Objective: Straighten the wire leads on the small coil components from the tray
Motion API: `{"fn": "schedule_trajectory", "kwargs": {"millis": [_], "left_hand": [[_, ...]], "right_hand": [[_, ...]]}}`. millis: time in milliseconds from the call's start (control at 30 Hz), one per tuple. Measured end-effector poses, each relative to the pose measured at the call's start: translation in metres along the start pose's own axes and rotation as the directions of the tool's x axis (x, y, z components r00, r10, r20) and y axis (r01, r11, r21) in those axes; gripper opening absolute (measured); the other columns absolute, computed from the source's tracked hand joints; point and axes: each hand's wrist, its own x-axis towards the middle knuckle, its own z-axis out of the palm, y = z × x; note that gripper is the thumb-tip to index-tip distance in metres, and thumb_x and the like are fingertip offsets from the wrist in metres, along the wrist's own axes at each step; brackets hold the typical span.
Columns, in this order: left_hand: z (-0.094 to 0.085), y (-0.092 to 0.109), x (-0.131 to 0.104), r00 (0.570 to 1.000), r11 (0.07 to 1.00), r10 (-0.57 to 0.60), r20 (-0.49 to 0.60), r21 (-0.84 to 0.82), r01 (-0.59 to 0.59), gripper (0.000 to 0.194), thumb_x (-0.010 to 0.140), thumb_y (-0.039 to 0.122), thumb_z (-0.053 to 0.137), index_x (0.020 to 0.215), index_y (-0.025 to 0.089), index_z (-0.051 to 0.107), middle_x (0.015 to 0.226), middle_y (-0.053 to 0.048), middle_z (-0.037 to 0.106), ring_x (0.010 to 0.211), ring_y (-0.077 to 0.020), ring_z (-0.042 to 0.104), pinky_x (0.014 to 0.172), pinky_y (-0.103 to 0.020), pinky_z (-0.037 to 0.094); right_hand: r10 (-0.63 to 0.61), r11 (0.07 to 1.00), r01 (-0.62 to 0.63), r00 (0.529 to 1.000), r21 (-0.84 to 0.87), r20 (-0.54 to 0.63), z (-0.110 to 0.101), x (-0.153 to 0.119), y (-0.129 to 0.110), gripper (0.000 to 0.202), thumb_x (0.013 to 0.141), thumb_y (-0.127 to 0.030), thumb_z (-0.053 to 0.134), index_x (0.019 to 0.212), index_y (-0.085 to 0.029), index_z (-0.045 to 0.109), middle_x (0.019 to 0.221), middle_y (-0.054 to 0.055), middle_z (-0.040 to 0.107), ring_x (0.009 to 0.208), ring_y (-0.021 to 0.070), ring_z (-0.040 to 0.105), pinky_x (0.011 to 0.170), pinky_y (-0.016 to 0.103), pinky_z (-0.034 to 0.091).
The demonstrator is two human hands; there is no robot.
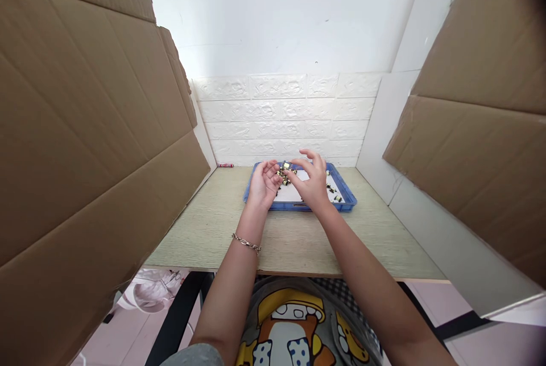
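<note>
Over the left part of a blue tray [348, 197] with a white lining, my left hand [265, 184] is held palm up with its fingers loosely curled and apart, nothing clearly in it. My right hand [311, 180] is to its right, with a small black and pale yellow part [287, 166] at the tips of its thumb and index finger; the other fingers are raised. Below and between the hands lies a pile of similar small parts [285, 182]. A few more loose parts [331, 189] lie at the tray's right side.
The tray rests on a pale wooden table [205, 229] against a white brick-pattern wall [277, 110]. A small red tube [225, 165] lies at the back left. Large cardboard sheets [85, 115] stand on the left and right [478, 127].
</note>
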Motion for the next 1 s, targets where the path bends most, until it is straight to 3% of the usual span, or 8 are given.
{"fn": "schedule_trajectory", "kwargs": {"millis": [167, 300, 467, 633, 867, 1000], "left_hand": [[0.0026, 0.0011, -0.0040, 0.998, 0.996, 0.054, 0.026, 0.064, -0.056, 0.026, 0.079, 0.035, 0.048, 0.074, 0.013, 0.062, 0.061, -0.001, 0.060, 0.042, -0.0048, 0.047, 0.047, -0.019, 0.042], [0.0049, -0.0024, -0.0059, 0.987, 0.980, 0.134, 0.084, 0.134, -0.145, 0.032, 0.070, 0.043, 0.061, 0.075, 0.012, 0.064, 0.060, 0.000, 0.058, 0.044, -0.0038, 0.048, 0.044, -0.017, 0.038], [0.0048, -0.0070, -0.0043, 0.973, 0.962, 0.173, 0.154, 0.184, -0.200, 0.017, 0.064, 0.028, 0.069, 0.070, 0.012, 0.064, 0.058, 0.003, 0.054, 0.040, -0.0008, 0.042, 0.041, -0.015, 0.031], [0.0051, -0.0066, -0.0051, 0.962, 0.951, 0.225, 0.157, 0.178, -0.252, 0.015, 0.069, 0.026, 0.060, 0.071, 0.012, 0.065, 0.058, 0.003, 0.053, 0.042, -0.0023, 0.044, 0.042, -0.017, 0.033], [0.0049, -0.0061, -0.0044, 0.955, 0.937, 0.256, 0.150, 0.203, -0.284, 0.014, 0.065, 0.024, 0.058, 0.071, 0.013, 0.064, 0.060, 0.002, 0.055, 0.042, -0.0032, 0.044, 0.042, -0.017, 0.033], [0.0048, -0.0064, -0.0042, 0.951, 0.932, 0.265, 0.159, 0.210, -0.295, 0.011, 0.062, 0.019, 0.056, 0.069, 0.014, 0.064, 0.063, 0.002, 0.056, 0.048, -0.0037, 0.046, 0.050, -0.017, 0.038]], "right_hand": [[0.045, 0.999, -0.046, 0.998, -0.027, -0.037, -0.0007, 0.0001, -0.0014, 0.015, 0.071, -0.030, 0.065, 0.085, -0.023, 0.066, 0.110, 0.007, 0.056, 0.102, 0.0225, 0.050, 0.091, 0.040, 0.038], [0.070, 0.996, -0.073, 0.996, -0.046, -0.058, -0.0003, -0.0001, -0.0014, 0.016, 0.071, -0.031, 0.065, 0.085, -0.024, 0.066, 0.110, 0.007, 0.055, 0.102, 0.0226, 0.050, 0.091, 0.041, 0.039], [0.066, 0.997, -0.070, 0.995, -0.045, -0.076, 0.0007, -0.0010, -0.0002, 0.016, 0.072, -0.031, 0.065, 0.087, -0.025, 0.065, 0.111, 0.006, 0.055, 0.102, 0.0225, 0.048, 0.090, 0.040, 0.038], [0.029, 0.999, -0.032, 0.996, -0.044, -0.083, 0.0001, -0.0011, -0.0009, 0.016, 0.072, -0.030, 0.065, 0.087, -0.024, 0.065, 0.110, 0.007, 0.055, 0.102, 0.0223, 0.049, 0.090, 0.040, 0.038], [0.023, 0.998, -0.028, 0.996, -0.054, -0.091, -0.0002, -0.0007, -0.0023, 0.016, 0.071, -0.028, 0.066, 0.086, -0.024, 0.066, 0.109, 0.007, 0.056, 0.101, 0.0227, 0.050, 0.089, 0.041, 0.039], [0.014, 0.999, -0.019, 0.995, -0.051, -0.094, -0.0001, -0.0008, -0.0025, 0.016, 0.071, -0.027, 0.066, 0.086, -0.024, 0.065, 0.109, 0.007, 0.056, 0.101, 0.0225, 0.050, 0.089, 0.041, 0.039]]}}
